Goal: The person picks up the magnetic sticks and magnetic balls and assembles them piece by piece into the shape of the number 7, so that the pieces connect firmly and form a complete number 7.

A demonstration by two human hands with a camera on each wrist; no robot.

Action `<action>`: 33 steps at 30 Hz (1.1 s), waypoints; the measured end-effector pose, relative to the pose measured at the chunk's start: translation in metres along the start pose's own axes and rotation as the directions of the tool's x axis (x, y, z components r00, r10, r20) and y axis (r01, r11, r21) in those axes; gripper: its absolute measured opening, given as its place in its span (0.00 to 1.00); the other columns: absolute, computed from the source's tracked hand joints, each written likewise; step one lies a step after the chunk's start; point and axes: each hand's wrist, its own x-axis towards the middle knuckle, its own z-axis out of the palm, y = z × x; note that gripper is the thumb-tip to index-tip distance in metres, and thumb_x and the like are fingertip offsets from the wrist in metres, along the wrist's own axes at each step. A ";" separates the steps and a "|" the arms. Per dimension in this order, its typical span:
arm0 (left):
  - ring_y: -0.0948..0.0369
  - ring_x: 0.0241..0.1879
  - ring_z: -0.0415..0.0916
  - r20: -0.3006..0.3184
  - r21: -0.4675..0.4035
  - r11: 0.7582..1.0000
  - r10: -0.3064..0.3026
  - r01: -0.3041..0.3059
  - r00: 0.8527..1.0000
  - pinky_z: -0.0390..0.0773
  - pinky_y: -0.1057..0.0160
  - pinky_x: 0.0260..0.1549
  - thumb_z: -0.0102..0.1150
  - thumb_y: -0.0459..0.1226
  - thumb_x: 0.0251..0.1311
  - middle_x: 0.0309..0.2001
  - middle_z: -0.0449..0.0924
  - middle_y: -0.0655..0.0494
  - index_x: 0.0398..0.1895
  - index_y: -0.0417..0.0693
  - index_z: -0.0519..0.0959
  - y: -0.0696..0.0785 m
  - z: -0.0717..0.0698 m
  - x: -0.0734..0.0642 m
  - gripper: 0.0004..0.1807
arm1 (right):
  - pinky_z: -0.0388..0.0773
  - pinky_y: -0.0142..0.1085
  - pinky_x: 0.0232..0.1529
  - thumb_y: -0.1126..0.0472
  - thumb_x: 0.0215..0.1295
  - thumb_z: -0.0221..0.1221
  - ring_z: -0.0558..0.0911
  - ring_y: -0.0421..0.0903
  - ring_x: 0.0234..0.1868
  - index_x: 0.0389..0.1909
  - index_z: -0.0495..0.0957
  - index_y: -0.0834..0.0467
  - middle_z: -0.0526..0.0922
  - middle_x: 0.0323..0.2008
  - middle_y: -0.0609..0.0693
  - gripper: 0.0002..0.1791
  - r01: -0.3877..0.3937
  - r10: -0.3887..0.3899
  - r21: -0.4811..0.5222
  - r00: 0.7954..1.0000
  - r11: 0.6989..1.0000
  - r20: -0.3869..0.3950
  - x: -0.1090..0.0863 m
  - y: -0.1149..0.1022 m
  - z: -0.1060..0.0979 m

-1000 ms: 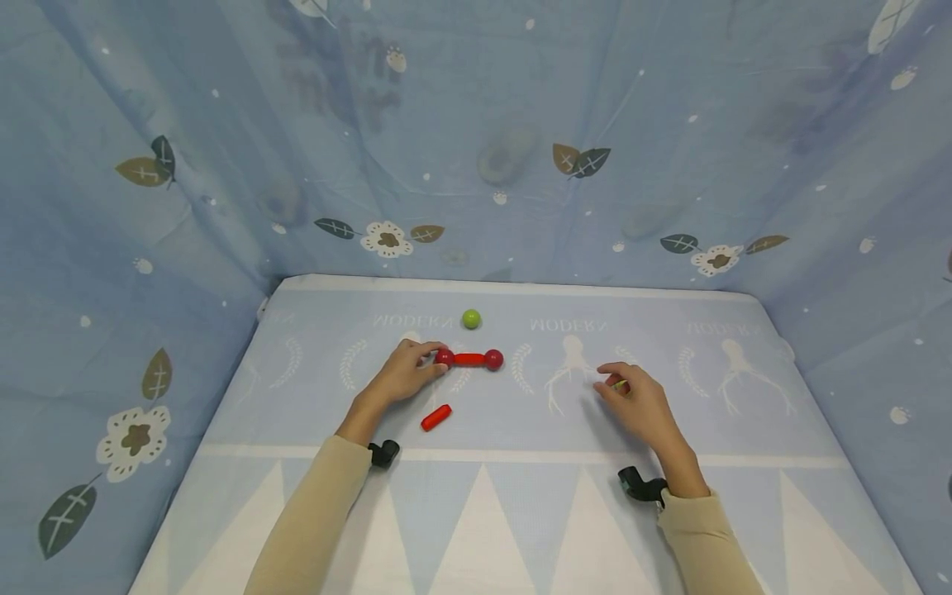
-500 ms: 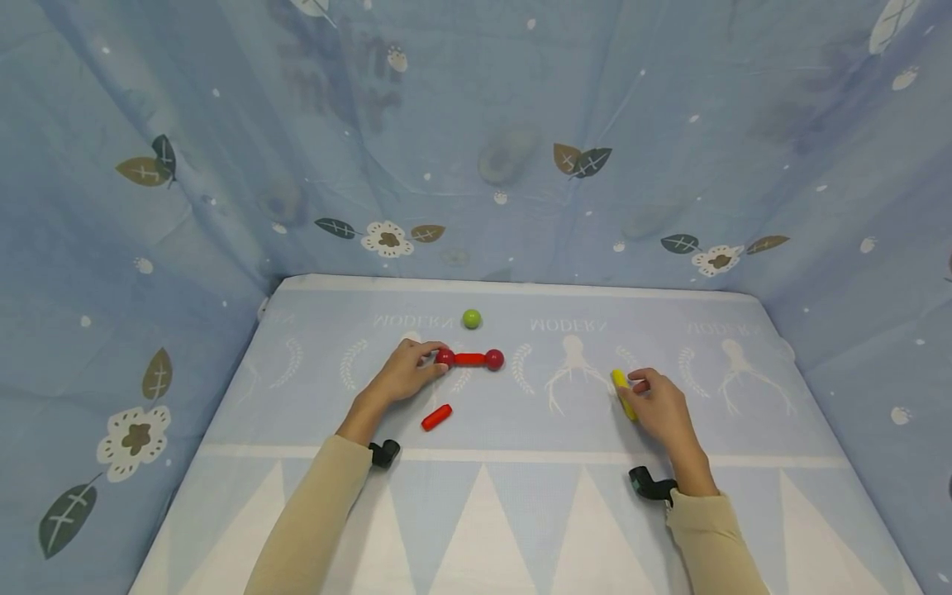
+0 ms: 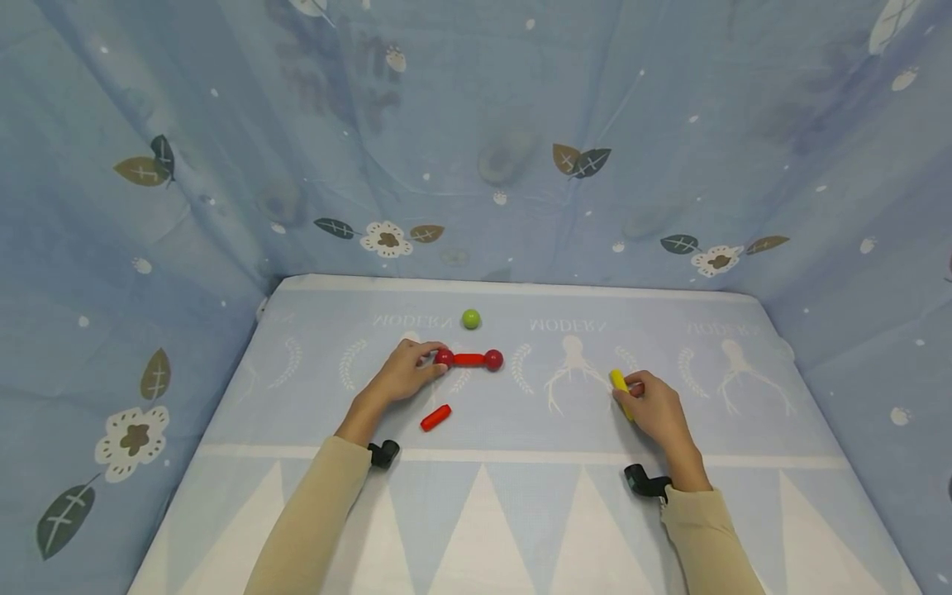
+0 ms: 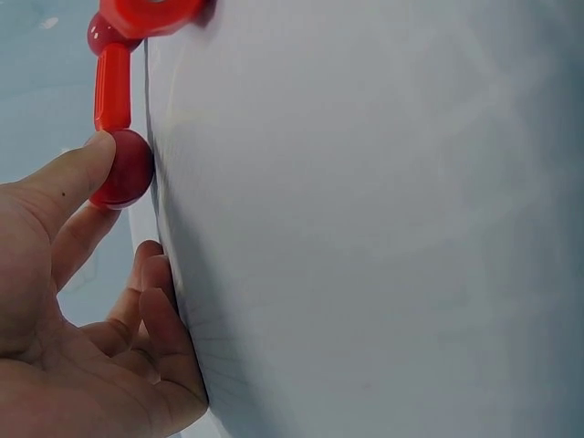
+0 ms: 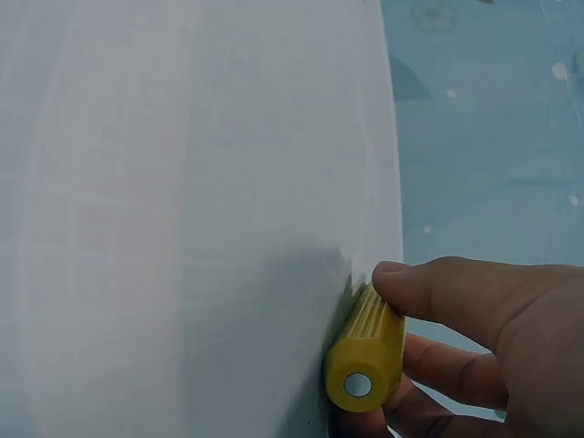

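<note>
My left hand (image 3: pixel 405 369) pinches a dark red ball (image 4: pixel 128 169) between thumb and fingers. That ball sits at the left end of a short red stick (image 3: pixel 468 359), and a second dark red ball (image 3: pixel 494 359) sits at its other end, making a dumbbell shape on the table. On the right, my right hand (image 3: pixel 656 406) pinches a yellow stick (image 3: pixel 619 381) between thumb and fingers. The right wrist view shows that yellow stick's ribbed side and a round silvery disc (image 5: pixel 358 385) in its end face.
A loose red stick (image 3: pixel 435 417) lies in front of the dumbbell shape, nearer the sleeves. Behind it rests a small green ball (image 3: pixel 471 319). The patterned table (image 3: pixel 550 430) backs onto a blue curtain (image 3: pixel 476 165), which also hangs at both sides.
My right hand has shifted right and a little nearer; the yellow stick, mostly hidden by the fingers a second ago, now shows. My left hand and the red pieces have stayed put.
</note>
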 end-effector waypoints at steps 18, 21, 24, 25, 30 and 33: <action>0.50 0.51 0.70 0.002 -0.010 1.000 -0.005 0.005 1.000 0.75 0.52 0.45 0.64 0.44 0.66 0.53 0.71 0.44 0.65 0.54 0.77 -0.003 0.000 0.000 0.24 | 0.74 0.39 0.34 0.51 0.70 0.61 0.79 0.54 0.40 0.57 0.77 0.65 0.80 0.46 0.62 0.24 -0.027 0.025 0.162 1.000 0.986 0.018 0.008 -0.018 0.015; 0.50 0.51 0.70 0.001 -0.011 1.000 -0.007 0.007 1.000 0.75 0.52 0.45 0.64 0.44 0.66 0.53 0.71 0.44 0.65 0.55 0.77 -0.004 0.000 0.000 0.24 | 0.74 0.38 0.35 0.50 0.70 0.62 0.80 0.52 0.40 0.58 0.77 0.64 0.81 0.46 0.61 0.24 -0.023 0.017 0.204 0.999 0.979 0.032 0.010 -0.025 0.022; 0.50 0.51 0.70 -0.004 -0.012 1.000 -0.007 0.007 1.000 0.75 0.52 0.45 0.64 0.44 0.66 0.53 0.71 0.45 0.65 0.55 0.77 -0.004 0.001 0.001 0.24 | 0.76 0.37 0.34 0.50 0.69 0.62 0.81 0.49 0.36 0.58 0.77 0.64 0.82 0.45 0.60 0.25 -0.016 0.005 0.255 0.999 0.967 0.040 0.011 -0.033 0.031; 0.50 0.51 0.70 -0.005 -0.013 1.000 -0.008 0.007 1.000 0.75 0.52 0.45 0.64 0.44 0.66 0.52 0.71 0.45 0.65 0.55 0.77 -0.004 0.001 0.001 0.24 | 0.76 0.37 0.33 0.51 0.69 0.63 0.82 0.49 0.34 0.58 0.77 0.64 0.82 0.45 0.60 0.25 -0.013 0.001 0.279 0.999 0.960 0.044 0.012 -0.036 0.034; 0.50 0.51 0.70 -0.008 -0.009 1.000 -0.006 0.006 1.000 0.75 0.52 0.45 0.64 0.44 0.67 0.52 0.70 0.46 0.64 0.56 0.78 -0.003 0.002 0.001 0.23 | 0.79 0.37 0.29 0.55 0.69 0.63 0.83 0.48 0.30 0.58 0.76 0.64 0.83 0.44 0.59 0.23 -0.014 -0.012 0.385 0.998 0.923 0.065 0.013 -0.052 0.046; 0.50 0.51 0.70 -0.005 -0.004 1.000 -0.006 0.006 1.000 0.75 0.52 0.45 0.64 0.44 0.67 0.52 0.70 0.45 0.64 0.56 0.78 -0.002 0.001 0.001 0.23 | 0.80 0.37 0.28 0.56 0.69 0.64 0.84 0.49 0.29 0.59 0.76 0.64 0.84 0.44 0.59 0.22 -0.020 -0.016 0.433 0.997 0.901 0.079 0.014 -0.059 0.054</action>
